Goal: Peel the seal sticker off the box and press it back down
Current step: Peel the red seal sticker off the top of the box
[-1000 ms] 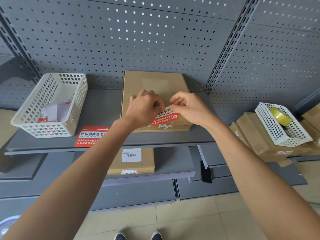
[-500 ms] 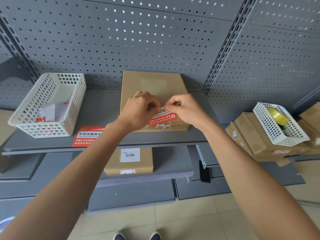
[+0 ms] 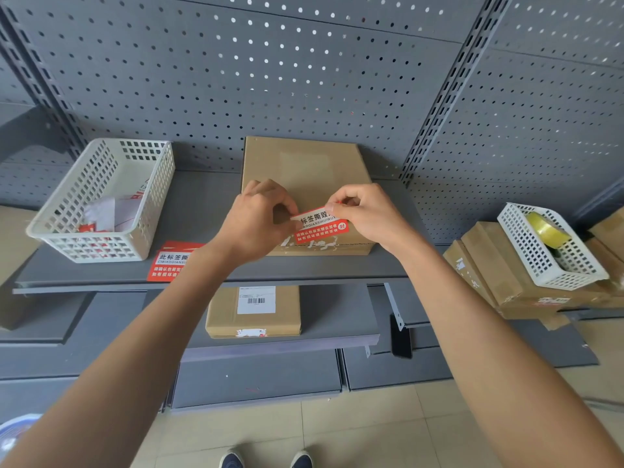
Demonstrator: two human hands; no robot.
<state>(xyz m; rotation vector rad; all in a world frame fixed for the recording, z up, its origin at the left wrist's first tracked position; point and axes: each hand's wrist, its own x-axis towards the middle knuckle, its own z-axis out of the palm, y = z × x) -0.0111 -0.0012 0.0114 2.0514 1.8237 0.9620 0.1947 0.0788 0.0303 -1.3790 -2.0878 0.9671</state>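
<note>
A flat brown cardboard box [image 3: 314, 167] lies on the grey shelf [image 3: 202, 204] against the pegboard. A red and white seal sticker [image 3: 319, 226] sits over the box's front top edge. My left hand [image 3: 258, 219] pinches the sticker's left end. My right hand [image 3: 366, 214] pinches its upper right corner between thumb and forefinger. The sticker's upper part looks lifted off the cardboard; white torn residue [image 3: 310, 244] shows below it on the box front.
A white basket [image 3: 101, 197] with paper scraps stands at the shelf's left, a spare red sticker sheet [image 3: 169, 261] in front of it. Another box [image 3: 253, 312] lies on the lower shelf. Stacked boxes [image 3: 499, 271] and a basket holding tape [image 3: 547, 231] are at right.
The sticker shows more of its face now between my hands, which have drawn a little apart; my right hand lifted its corner. The view shifted slightly.
</note>
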